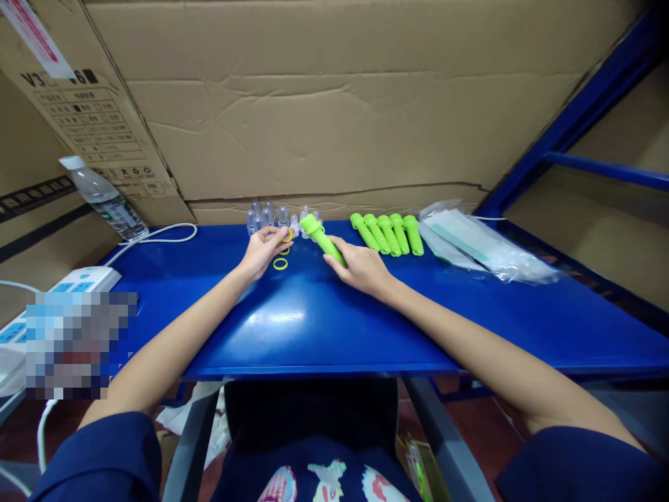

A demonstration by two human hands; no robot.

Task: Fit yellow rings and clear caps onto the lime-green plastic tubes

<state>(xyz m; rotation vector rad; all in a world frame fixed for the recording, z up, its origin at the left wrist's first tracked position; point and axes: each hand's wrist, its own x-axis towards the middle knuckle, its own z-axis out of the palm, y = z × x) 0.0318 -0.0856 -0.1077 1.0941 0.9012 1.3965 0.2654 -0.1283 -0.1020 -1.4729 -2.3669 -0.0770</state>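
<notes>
Dark blue sleeves lie nearest, with bare forearms reaching across the blue table. At its far middle, the left hand pinches a yellow ring between thumb and fingertips, while the right hand wraps the near end of a green tube, tilted with its wider end far and left. That ring is thin and held only by the fingertips, so a loose pinch could drop it. Loose rings lie just beside the left hand, where a brushing finger could scatter them. Clear caps stand crowded behind; a careless knuckle might topple some. Swinging right, the tube could roll the five green tubes out of line.
</notes>
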